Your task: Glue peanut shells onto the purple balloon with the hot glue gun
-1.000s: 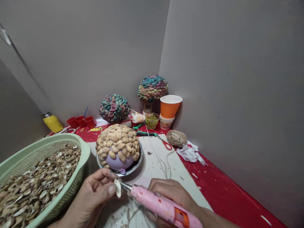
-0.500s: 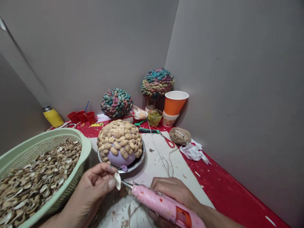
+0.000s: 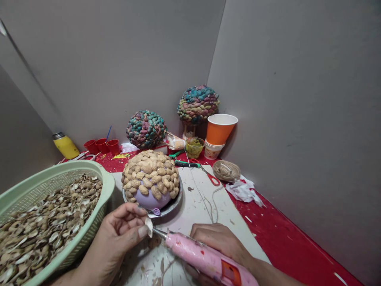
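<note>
From where I stand, the left hand (image 3: 120, 233) pinches a peanut shell half (image 3: 149, 227) between thumb and fingertips, its pale inside turned toward the metal nozzle of a pink glue gun (image 3: 195, 252); whether the tip touches it, I can't quite tell. The right hand (image 3: 218, 240) is wrapped around that gun's body. Just beyond the left fingers sits a lilac balloon (image 3: 150, 200), its upper part covered in peanut shells and a smooth patch bare near the knot, resting in a metal bowl (image 3: 177, 203). To the left, a green basket (image 3: 108, 183) holds a heap of loose shells (image 3: 56, 226). The bowl stands on a pale board (image 3: 235, 228) strewn with scraps. Farther out are red-handled scissors (image 3: 213, 179), a coil of twine (image 3: 226, 171) and crumpled white paper (image 3: 245, 192). At the back, near the wall, are two painted, shell-covered balls (image 3: 146, 129) and an orange cup (image 3: 220, 133).
</note>
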{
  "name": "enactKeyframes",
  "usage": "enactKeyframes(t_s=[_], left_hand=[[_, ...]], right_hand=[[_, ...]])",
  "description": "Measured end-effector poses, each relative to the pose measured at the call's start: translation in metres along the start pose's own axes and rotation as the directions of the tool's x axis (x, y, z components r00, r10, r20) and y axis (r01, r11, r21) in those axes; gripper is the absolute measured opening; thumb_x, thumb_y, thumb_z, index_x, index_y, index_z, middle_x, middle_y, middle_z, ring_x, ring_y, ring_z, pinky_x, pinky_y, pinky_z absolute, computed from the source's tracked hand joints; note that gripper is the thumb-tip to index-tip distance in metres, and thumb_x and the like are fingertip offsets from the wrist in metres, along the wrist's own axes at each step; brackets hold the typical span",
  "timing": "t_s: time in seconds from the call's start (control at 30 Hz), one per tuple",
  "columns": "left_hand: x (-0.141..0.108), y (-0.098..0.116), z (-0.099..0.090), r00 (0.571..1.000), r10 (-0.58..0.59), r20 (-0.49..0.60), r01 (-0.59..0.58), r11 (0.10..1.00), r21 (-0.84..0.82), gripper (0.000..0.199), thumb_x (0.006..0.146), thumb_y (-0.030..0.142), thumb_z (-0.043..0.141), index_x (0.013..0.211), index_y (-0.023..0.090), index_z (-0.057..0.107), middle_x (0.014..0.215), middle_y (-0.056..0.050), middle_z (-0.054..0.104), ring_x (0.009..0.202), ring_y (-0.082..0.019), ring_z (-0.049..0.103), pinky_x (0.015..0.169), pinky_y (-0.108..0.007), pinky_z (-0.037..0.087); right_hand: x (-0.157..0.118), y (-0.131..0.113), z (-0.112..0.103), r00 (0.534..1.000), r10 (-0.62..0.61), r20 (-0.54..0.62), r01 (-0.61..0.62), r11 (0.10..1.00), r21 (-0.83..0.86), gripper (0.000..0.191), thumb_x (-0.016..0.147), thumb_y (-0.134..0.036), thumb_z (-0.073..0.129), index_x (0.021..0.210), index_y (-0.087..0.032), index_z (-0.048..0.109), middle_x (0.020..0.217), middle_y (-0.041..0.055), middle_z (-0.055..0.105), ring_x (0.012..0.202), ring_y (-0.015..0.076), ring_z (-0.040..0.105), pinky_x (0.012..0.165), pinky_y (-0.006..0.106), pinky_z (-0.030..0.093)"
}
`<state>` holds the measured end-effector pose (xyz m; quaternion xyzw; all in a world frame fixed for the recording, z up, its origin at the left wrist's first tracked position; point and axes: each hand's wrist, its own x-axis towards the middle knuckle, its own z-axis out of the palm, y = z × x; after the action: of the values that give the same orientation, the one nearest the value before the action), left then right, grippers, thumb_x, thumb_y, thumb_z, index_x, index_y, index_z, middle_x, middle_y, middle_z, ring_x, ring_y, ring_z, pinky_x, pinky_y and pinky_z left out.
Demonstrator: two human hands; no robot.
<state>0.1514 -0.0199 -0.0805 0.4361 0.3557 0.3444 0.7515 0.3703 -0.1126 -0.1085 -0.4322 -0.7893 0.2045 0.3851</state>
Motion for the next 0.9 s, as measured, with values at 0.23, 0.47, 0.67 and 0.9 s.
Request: enactKeyframes(t_s=[0.23,0.47,0.67,0.9], left_hand=[[0.0019,-0.0033,-0.0020,0.997,0.065,-0.053,-0.062,0.997,0.053,0.032,0.060,0.020,0.089,0.084,0.018,0.067,0.078,0.000,0.069,0.070,-0.009,0.061,0.065,-0.016,0.051],[0.0031,-0.0029,-0.0002,0.995,0.083,-0.063,-0.079,0.995,0.062,0.033,0.060,0.019,0.088,0.085,0.018,0.067,0.077,-0.001,0.070,0.072,-0.011,0.063,0.066,-0.018,0.052],[0.0004,-0.0020,0.0000,0.994,0.081,-0.067,-0.076,0.994,0.073,0.033,0.060,0.019,0.088,0.084,0.016,0.067,0.075,-0.002,0.069,0.068,-0.011,0.061,0.063,-0.018,0.051],[-0.0012,-0.0015,0.0013,0.994,0.082,-0.077,-0.075,0.993,0.089,0.033,0.060,0.018,0.088,0.085,0.017,0.067,0.076,-0.001,0.070,0.071,-0.011,0.062,0.065,-0.017,0.051]], right_hand=[[-0.0040,0.0022,0.0053,0.999,-0.027,-0.018,0.026,0.999,-0.031,0.029,0.097,-0.032,0.044,0.072,-0.019,0.036,0.064,-0.0038,0.041,0.055,0.0103,0.038,0.055,0.024,0.029],[0.0003,0.0013,0.0043,0.998,-0.035,-0.048,0.033,0.998,-0.044,0.031,0.098,-0.032,0.043,0.070,-0.020,0.037,0.063,-0.0037,0.041,0.054,0.0106,0.038,0.054,0.024,0.030],[-0.0014,-0.0012,0.0026,1.000,0.001,-0.020,-0.003,0.997,-0.077,0.034,0.099,-0.035,0.040,0.069,-0.019,0.037,0.063,-0.0033,0.039,0.053,0.0105,0.037,0.053,0.025,0.029],[-0.0009,-0.0006,0.0020,0.999,-0.008,-0.041,0.005,0.997,-0.083,0.036,0.101,-0.035,0.037,0.069,-0.019,0.038,0.062,-0.0028,0.041,0.053,0.0104,0.038,0.054,0.024,0.030]])
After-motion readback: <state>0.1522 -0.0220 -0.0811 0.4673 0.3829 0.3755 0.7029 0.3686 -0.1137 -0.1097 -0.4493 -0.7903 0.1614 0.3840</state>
